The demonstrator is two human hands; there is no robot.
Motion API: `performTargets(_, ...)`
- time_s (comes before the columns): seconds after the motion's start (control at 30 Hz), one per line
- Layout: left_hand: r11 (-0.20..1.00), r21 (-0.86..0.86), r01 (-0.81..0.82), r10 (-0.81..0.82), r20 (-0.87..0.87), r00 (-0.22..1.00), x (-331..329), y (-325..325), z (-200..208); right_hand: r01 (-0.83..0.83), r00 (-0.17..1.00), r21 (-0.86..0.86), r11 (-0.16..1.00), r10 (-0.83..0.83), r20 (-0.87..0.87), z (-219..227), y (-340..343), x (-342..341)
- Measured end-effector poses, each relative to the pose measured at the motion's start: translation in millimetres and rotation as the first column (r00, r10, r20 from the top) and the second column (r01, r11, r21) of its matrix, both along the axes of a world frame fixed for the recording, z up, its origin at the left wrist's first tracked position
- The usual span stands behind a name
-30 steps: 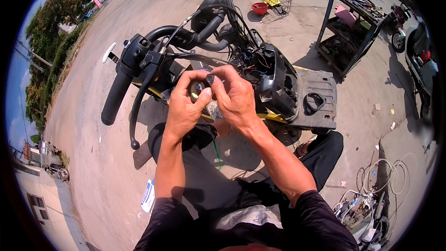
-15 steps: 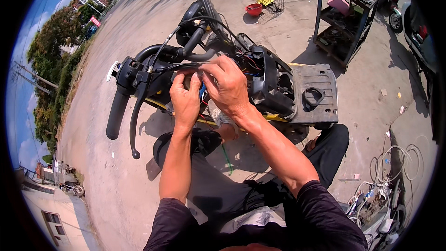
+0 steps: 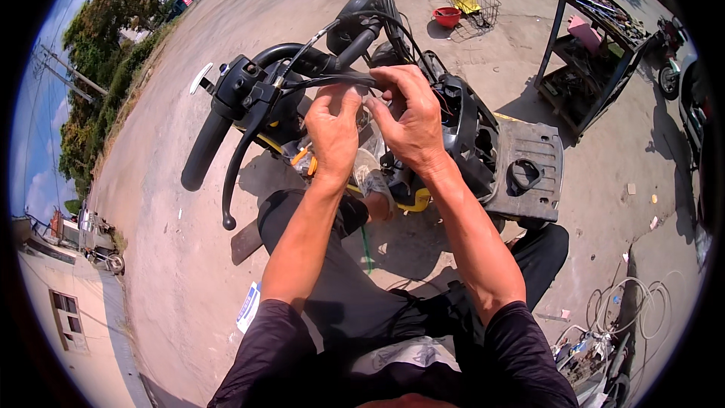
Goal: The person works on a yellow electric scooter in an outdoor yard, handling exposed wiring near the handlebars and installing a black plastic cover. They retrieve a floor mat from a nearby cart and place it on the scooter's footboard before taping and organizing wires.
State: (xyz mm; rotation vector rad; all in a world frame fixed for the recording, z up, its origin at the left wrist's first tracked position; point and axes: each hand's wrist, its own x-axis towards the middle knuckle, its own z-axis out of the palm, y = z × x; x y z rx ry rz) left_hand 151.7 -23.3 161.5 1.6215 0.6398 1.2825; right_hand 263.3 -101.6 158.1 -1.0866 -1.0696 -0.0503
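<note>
Before me stands a partly stripped scooter, with its black handlebar (image 3: 283, 51), left rubber grip (image 3: 205, 153) and curved brake lever (image 3: 236, 159) on the left. Black cables (image 3: 326, 80) run from the switch housing (image 3: 245, 85) to my hands. My left hand (image 3: 332, 132) is closed on them from below, its fingertips partly hidden. Close on its right, my right hand (image 3: 411, 121) curls its fingers round the same cables, thumb toward the left hand. Exposed wiring and the open black front housing (image 3: 472, 132) lie just right of my hands.
A grey footboard (image 3: 532, 166) extends to the right. Further off stand a tool cart (image 3: 563, 60), a wire basket (image 3: 483, 19) and a red bowl (image 3: 447, 17). Coiled pale cable (image 3: 642, 306) lies at lower right. My legs straddle the space beside the scooter.
The scooter and surroundings have shifted rightward in view. My right hand's fingers have moved slightly away from my left hand's and now curl more loosely at the cables.
</note>
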Motion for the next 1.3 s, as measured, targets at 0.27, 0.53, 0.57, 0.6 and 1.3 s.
performTargets(0.27, 1.0, -0.013, 0.002, -0.001, 0.012, 1.0, 3.6, -3.1, 5.9, 0.215, 0.884, 0.011, 0.977, -0.199, 0.424, 3.3, 8.1, 14.2)
performTargets(0.53, 1.0, -0.013, -0.014, 0.014, -0.041, 0.999, -1.7, -6.0, 14.8, 0.145, 0.89, 0.032, 0.989, -0.145, 0.433, 9.6, 8.2, 14.6)
performTargets(0.57, 1.0, 0.002, -0.019, 0.019, -0.052, 0.998, -1.5, -6.1, 13.8, 0.131, 0.905, 0.021, 0.991, -0.128, 0.406, 9.6, 7.6, 14.4)
performTargets(0.6, 1.0, -0.001, -0.007, 0.007, -0.044, 0.999, -1.7, -4.9, 12.3, 0.097, 0.919, 0.034, 0.995, -0.102, 0.382, 9.4, 8.5, 15.2)
performTargets(1.3, 0.986, -0.094, 0.138, -0.137, 0.017, 0.99, -8.9, -5.7, 15.0, -0.094, 0.99, -0.011, 0.995, 0.092, -0.105, 1.1, 14.3, 5.8)
